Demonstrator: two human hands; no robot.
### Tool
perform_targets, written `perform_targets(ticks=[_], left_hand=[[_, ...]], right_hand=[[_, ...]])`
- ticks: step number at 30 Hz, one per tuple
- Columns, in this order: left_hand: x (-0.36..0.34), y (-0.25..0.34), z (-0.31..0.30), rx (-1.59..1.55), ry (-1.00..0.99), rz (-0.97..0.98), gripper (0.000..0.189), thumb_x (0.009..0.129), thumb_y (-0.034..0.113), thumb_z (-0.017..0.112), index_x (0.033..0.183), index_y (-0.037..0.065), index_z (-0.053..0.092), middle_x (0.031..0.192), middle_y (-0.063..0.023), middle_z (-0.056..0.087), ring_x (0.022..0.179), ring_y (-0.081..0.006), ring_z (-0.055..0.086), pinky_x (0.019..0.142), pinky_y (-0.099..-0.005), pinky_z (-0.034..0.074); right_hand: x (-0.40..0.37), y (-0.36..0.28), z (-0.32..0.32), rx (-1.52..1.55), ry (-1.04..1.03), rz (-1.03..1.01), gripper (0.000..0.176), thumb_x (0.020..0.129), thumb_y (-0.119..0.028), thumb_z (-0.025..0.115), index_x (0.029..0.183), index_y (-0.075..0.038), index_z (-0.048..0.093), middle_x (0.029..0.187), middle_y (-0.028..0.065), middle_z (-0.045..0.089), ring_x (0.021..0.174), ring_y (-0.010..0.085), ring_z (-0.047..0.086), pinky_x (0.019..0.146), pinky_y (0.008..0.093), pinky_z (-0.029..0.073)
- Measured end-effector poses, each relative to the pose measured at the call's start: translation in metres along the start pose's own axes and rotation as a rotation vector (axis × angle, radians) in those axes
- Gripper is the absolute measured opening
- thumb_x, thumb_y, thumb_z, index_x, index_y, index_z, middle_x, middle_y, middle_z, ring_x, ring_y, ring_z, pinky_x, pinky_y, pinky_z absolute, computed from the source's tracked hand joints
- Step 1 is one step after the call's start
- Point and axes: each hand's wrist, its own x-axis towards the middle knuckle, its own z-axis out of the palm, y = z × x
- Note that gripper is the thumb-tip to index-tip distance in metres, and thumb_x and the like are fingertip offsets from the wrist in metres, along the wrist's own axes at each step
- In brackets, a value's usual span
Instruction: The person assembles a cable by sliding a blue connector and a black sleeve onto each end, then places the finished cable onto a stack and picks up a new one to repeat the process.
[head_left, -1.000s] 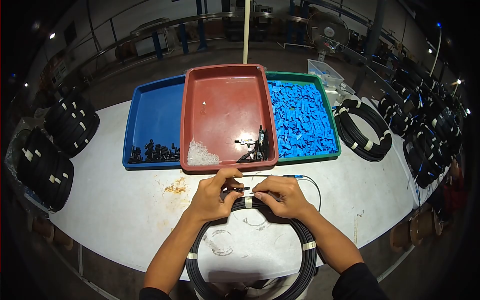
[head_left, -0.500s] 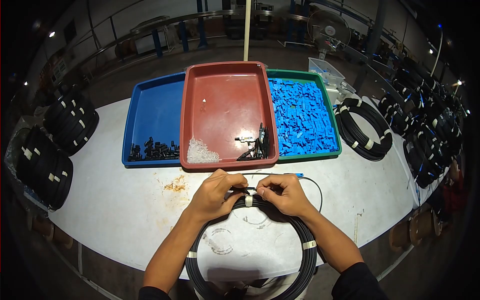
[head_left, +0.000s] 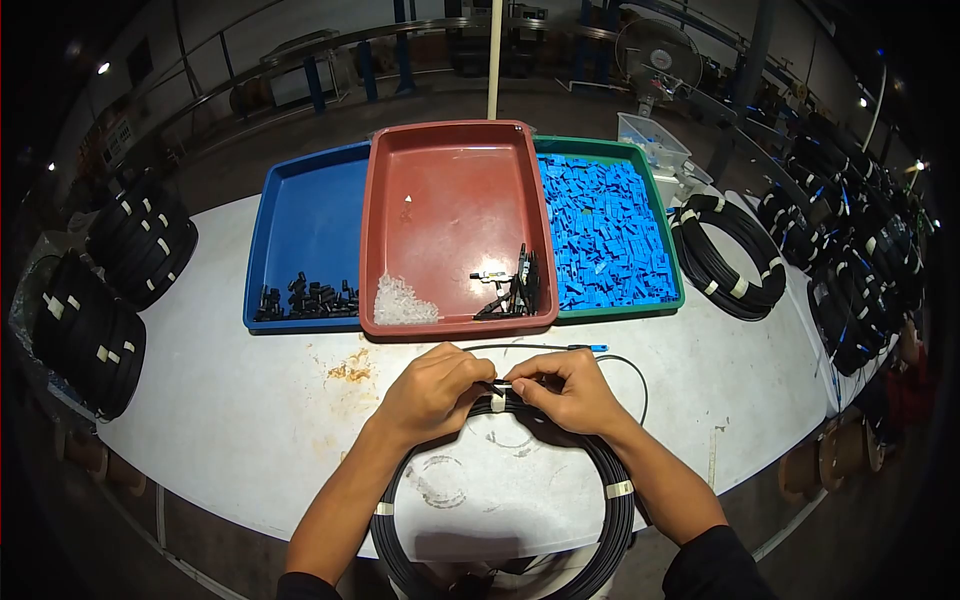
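Over the far side of a coil of black cable (head_left: 618, 462), tied with pale tape, my two hands meet. My left hand (head_left: 432, 388) is closed in a pinch on a small black connector part (head_left: 489, 387), mostly covered by the fingers. Thumb and forefinger of my right hand (head_left: 566, 388) are pinched on the end of the black cable, right beside that part. Whether the two pieces are joined is hidden. A loose cable end with a blue connector (head_left: 598, 348) lies behind my right hand.
Behind my hands stand a blue tray (head_left: 315, 215) with black pieces, a red tray (head_left: 455, 220) with clear and black pieces, and a green tray (head_left: 660, 215) full of blue connectors. Cable coils (head_left: 735, 285) lie right; more coils (head_left: 95, 340) stand left.
My hands have drawn slightly closer together, and the gap between the fingertips is smaller. The blue connector behind my right hand shows a little more. The coil has not moved.
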Motion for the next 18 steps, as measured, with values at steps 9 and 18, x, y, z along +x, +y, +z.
perform_targets(ticks=[9,18], left_hand=[[-0.003,0.004,0.005,-0.587,0.119,-0.474,0.032,0.077,0.001,0.081,0.104,-0.001,0.066,0.094,-0.0109,0.073,0.093,-0.0175,0.073,0.087,-0.0302,0.058],[0.002,0.011,0.008,-0.478,0.165,-0.552,0.028,0.078,0.003,0.083,0.101,0.0,0.068,0.095,-0.0093,0.075,0.086,-0.014,0.074,0.081,-0.0278,0.06]], right_hand=[[-0.001,-0.007,0.002,-0.094,0.112,-0.081,0.016,0.086,-0.012,0.07,0.095,-0.001,0.077,0.083,0.0151,0.075,0.067,0.0235,0.07,0.061,0.0329,0.053],[-0.003,-0.015,0.002,-0.131,0.11,-0.184,0.014,0.088,-0.01,0.068,0.097,-0.002,0.076,0.08,0.0135,0.073,0.063,0.0233,0.068,0.06,0.0327,0.052]])
